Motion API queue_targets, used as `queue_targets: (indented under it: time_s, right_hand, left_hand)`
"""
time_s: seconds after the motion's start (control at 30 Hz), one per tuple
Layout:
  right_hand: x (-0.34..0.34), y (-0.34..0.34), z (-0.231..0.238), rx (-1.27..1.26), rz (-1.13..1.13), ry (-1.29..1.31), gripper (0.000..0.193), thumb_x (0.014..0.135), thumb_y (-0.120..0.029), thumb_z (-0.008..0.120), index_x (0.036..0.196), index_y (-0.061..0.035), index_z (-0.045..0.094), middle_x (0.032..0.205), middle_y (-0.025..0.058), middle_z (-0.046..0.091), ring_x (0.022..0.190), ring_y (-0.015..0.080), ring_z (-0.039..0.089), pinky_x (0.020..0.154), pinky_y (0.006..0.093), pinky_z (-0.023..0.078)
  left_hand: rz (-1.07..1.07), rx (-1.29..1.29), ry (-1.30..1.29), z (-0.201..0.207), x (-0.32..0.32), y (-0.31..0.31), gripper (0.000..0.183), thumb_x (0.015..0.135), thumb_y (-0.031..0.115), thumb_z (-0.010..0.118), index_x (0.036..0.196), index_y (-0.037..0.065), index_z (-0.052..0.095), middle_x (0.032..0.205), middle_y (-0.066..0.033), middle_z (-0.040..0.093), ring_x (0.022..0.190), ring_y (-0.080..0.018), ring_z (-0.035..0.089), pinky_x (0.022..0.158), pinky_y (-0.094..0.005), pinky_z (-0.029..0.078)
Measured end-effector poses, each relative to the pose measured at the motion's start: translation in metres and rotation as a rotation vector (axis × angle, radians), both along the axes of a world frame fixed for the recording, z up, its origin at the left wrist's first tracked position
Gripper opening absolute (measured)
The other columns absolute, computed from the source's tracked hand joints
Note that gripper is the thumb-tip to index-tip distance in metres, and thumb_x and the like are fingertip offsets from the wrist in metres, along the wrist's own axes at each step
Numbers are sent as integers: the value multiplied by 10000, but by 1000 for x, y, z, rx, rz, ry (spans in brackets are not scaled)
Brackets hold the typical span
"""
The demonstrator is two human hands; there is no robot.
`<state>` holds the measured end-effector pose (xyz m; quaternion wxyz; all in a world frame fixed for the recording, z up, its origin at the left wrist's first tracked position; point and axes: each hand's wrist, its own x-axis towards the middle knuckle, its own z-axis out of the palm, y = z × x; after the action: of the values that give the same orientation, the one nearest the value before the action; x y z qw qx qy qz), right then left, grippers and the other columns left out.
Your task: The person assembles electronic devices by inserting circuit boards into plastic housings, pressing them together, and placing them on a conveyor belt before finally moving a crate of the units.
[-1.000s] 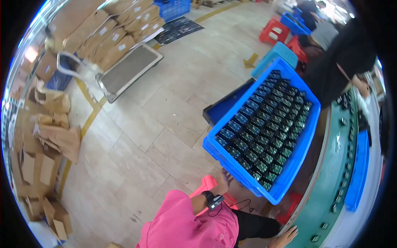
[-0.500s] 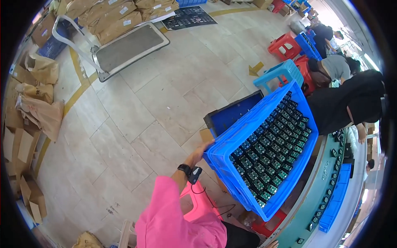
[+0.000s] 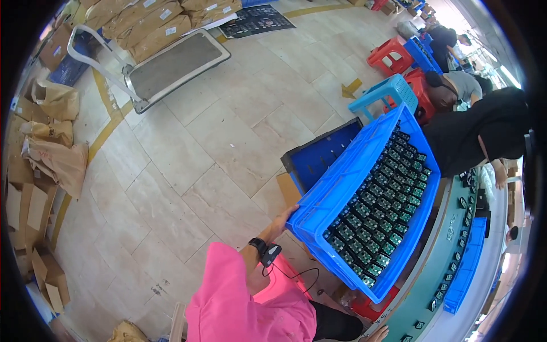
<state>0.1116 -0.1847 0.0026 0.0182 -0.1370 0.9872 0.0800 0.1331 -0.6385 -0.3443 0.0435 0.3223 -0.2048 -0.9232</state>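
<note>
A blue plastic crate (image 3: 319, 212) is tilted beside the green conveyor belt, its inside showing rows of small circuit boards (image 3: 373, 228) in black housings. My left hand (image 3: 283, 219) grips the crate's near left corner, the fingertips partly hidden by its wall. On that wrist are a black watch and a small wired device (image 3: 270, 256). Down at the lower edge, my right hand (image 3: 378, 334) lies at the side of the green conveyor belt (image 3: 419, 290), its visible fingers stretched out with nothing in them. Small dark boards (image 3: 440, 294) lie in a line along the belt.
A second, shallow blue tray (image 3: 460, 285) lies along the belt's far side. Just past the crate stands a person in black (image 3: 476, 134). A turquoise stool (image 3: 387, 94) and a dark-rimmed blue bin (image 3: 322, 154) are behind it. A flat trolley (image 3: 174, 71) stands far left.
The view has shifted slightly. My left hand keeps its grip on the crate, and more of my right hand shows at the belt's edge. The boards on the belt sit a little nearer.
</note>
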Motion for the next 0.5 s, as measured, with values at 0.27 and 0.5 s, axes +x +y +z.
queue_targets:
  time_s: [0.27,0.5]
  right_hand:
    - [11,34,-34,-107,-75,169,829,711,95,450,1519,-3,298,1563,267,248,1454,460,203,1190,529,175]
    - [29,5,-6,-120,-195,129,745,743,65,514,1471,-1,372,1536,287,277,1444,473,221,1173,568,199]
  left_hand:
    - [-14,-94,100,24,-1,-14,613,991,510,480,1395,49,492,1294,-85,627,1129,-209,624,992,-408,497]
    - [-22,-273,-83,-34,16,6,685,971,658,330,1369,121,483,1207,-62,627,1096,-224,613,928,-412,505]
